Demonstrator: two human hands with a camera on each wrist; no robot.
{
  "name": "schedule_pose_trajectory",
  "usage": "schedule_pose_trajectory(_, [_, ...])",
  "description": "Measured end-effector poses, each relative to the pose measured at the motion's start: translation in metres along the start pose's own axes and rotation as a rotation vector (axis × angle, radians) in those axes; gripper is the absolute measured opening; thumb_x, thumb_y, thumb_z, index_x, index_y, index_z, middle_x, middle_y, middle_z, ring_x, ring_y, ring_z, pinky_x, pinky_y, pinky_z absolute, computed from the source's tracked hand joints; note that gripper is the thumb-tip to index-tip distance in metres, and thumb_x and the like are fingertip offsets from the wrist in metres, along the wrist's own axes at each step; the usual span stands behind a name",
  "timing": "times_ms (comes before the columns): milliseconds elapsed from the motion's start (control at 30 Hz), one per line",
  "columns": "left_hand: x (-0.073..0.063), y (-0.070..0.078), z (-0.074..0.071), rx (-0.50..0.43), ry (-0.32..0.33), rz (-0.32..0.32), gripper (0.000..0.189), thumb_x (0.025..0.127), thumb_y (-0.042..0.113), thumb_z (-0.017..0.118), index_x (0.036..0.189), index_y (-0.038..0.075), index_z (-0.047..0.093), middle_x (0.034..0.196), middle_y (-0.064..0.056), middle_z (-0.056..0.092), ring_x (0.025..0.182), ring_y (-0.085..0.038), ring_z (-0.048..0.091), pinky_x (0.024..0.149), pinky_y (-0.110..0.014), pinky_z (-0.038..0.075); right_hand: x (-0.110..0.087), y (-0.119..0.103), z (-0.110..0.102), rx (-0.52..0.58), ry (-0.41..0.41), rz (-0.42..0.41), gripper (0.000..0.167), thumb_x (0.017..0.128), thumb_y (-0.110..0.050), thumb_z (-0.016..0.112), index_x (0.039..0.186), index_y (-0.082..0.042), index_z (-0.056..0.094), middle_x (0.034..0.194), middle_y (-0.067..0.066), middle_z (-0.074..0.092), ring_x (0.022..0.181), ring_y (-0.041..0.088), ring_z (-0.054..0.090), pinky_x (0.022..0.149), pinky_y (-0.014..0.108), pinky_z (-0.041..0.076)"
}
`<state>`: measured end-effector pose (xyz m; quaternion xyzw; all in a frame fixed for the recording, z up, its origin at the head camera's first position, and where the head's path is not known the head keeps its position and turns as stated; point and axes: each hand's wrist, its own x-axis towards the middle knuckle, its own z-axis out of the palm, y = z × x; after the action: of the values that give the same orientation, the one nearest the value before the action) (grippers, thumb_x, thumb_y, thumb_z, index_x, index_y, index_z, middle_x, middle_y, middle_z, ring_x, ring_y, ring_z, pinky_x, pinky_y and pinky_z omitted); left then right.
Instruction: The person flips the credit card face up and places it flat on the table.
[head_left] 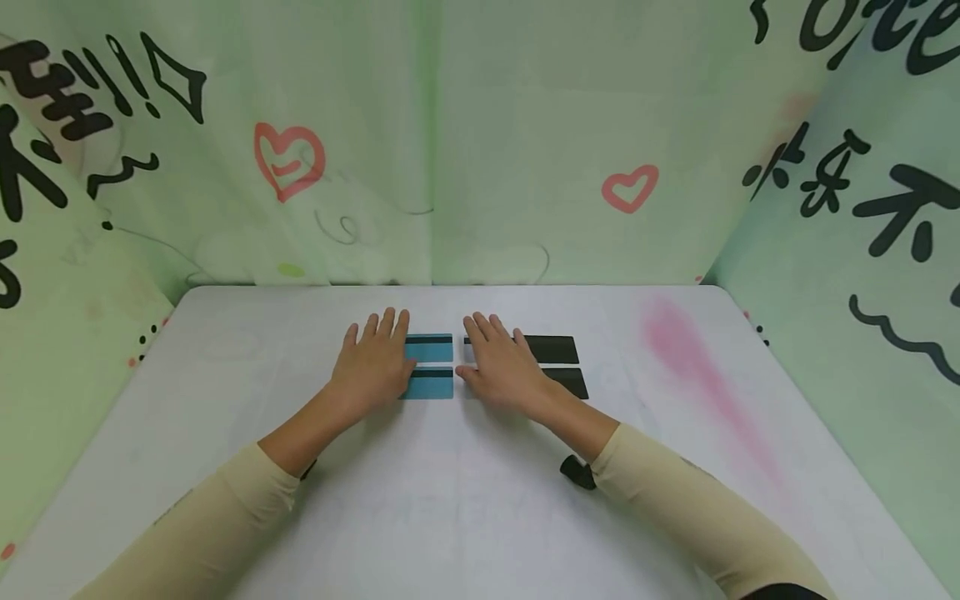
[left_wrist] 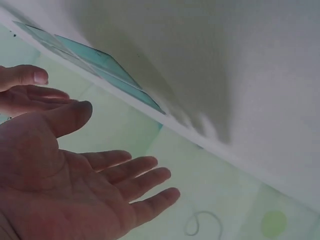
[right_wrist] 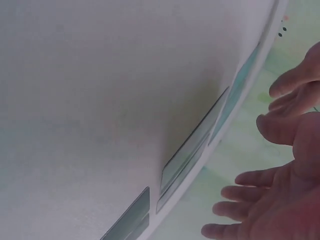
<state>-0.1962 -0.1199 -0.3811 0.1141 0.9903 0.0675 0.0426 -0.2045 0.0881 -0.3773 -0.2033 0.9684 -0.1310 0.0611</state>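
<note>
See two blue cards (head_left: 431, 351) lying on the white table (head_left: 450, 508), long axis left to right, partly under the left hand (head_left: 375, 362) at its thumb side, nearer to it than to the right hand (head_left: 502, 358), both with fingers nearly straight, slightly spread, pinching nothing.

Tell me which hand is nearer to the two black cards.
The right hand: it is just left of the black cards, partly overlapping them in the head view; the left hand is farther left, by the blue cards.
</note>
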Motion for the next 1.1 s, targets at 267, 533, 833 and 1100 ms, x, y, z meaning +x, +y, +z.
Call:
schedule_pose_trajectory(267, [0.014, -0.012, -0.001, -0.063, 0.020, 0.059, 0.064, 0.098, 0.022, 0.068, 0.152, -0.004, 0.045, 0.147, -0.026, 0.055, 0.128, -0.044, 0.058, 0.102, -0.058, 0.051, 0.020, 0.006, 0.001, 0.055, 0.008, -0.057, 0.062, 0.101, -0.020, 0.068, 0.155, -0.001, 0.044, 0.153, 0.018, 0.053, 0.143, 0.034, 0.050, 0.118, 0.054, 0.040])
schedule_pose_trajectory(533, [0.033, -0.022, -0.006, -0.163, -0.047, 0.116, 0.060, 0.092, 0.016, 0.077, 0.146, 0.000, 0.056, 0.136, -0.022, 0.060, 0.121, -0.038, 0.061, 0.098, -0.054, 0.054, 0.040, 0.011, -0.001, 0.118, -0.031, -0.094, 0.054, 0.097, -0.015, 0.071, 0.147, -0.002, 0.055, 0.139, 0.018, 0.062, 0.129, 0.035, 0.059, 0.104, 0.049, 0.052])
schedule_pose_trajectory(833, [0.049, -0.037, -0.012, -0.244, -0.119, 0.206, 0.062, 0.085, 0.013, 0.081, 0.140, -0.004, 0.059, 0.125, -0.022, 0.062, 0.113, -0.035, 0.061, 0.096, -0.047, 0.053, 0.054, 0.015, -0.001, 0.099, -0.087, -0.105, 0.051, 0.095, -0.016, 0.074, 0.142, -0.001, 0.061, 0.133, 0.018, 0.065, 0.127, 0.034, 0.058, 0.107, 0.045, 0.049])
schedule_pose_trajectory(1100, [0.058, -0.045, -0.013, -0.221, -0.185, 0.235, 0.062, 0.083, 0.015, 0.084, 0.137, -0.005, 0.062, 0.121, -0.022, 0.064, 0.111, -0.035, 0.062, 0.100, -0.047, 0.052, 0.061, 0.015, 0.000, 0.092, -0.104, -0.099, 0.050, 0.092, -0.017, 0.076, 0.138, 0.000, 0.065, 0.130, 0.017, 0.066, 0.123, 0.032, 0.058, 0.104, 0.043, 0.051])
